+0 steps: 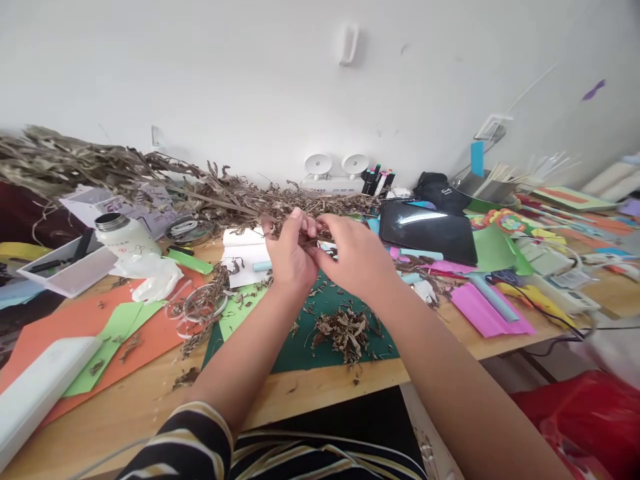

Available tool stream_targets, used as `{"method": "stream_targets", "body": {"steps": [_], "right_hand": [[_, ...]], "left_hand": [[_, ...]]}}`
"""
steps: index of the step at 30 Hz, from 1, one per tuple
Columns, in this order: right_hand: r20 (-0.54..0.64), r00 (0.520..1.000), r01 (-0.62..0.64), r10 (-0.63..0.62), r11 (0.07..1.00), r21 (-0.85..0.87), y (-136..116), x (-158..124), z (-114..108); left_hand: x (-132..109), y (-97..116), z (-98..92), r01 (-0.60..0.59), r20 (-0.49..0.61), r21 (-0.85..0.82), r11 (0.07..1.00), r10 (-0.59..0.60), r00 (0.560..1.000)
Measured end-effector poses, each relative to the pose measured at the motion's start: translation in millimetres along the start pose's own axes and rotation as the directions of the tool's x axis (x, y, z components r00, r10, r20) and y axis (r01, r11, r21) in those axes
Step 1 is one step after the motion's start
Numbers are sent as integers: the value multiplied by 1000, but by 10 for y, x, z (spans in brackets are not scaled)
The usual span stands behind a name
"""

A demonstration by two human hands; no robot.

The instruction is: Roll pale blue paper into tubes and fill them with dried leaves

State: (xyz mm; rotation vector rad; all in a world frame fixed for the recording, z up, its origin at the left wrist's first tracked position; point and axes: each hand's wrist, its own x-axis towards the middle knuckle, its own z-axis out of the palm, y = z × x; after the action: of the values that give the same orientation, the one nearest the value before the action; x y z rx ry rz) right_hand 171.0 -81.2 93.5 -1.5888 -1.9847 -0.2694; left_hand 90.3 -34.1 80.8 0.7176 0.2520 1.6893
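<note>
A long bundle of dried plant stems (pixel 210 190) with curled brown leaves stretches from the far left across to the middle of the table. My left hand (pixel 293 253) is closed around part of it, thumb upward. Close beside it, my right hand (pixel 357 257) has its fingers bent and pinched on the same dried stems; the exact spot between the fingertips is partly hidden. Below both hands, a small pile of crumpled dry leaves (pixel 345 333) lies on a dark green mat (pixel 300 353), with loose bits scattered around it.
Left are a white bottle (pixel 125 237), a white tray (pixel 75 270), orange paper (pixel 37 347) and a long white case (pixel 47 393). A black tablet (pixel 427 233), pink paper (pixel 487 310) and cables crowd the right. Markers (pixel 377 180) stand by the wall.
</note>
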Motion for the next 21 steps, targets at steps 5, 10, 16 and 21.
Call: {"method": "stream_targets", "body": {"steps": [5,10,16,21], "right_hand": [[163,987,-10,8,1000,10,87,127,80],[323,946,16,3,998,-56,140,11,158],[236,970,44,-52,998,38,104,55,166],[336,941,-26,24,1000,1,144,99,190]], "left_hand": [[-34,147,54,-34,26,-44,998,35,999],[45,372,13,-80,-10,39,996,81,997],[28,446,35,-92,13,17,996,92,996],[-7,427,49,-94,7,59,994,94,996]]}}
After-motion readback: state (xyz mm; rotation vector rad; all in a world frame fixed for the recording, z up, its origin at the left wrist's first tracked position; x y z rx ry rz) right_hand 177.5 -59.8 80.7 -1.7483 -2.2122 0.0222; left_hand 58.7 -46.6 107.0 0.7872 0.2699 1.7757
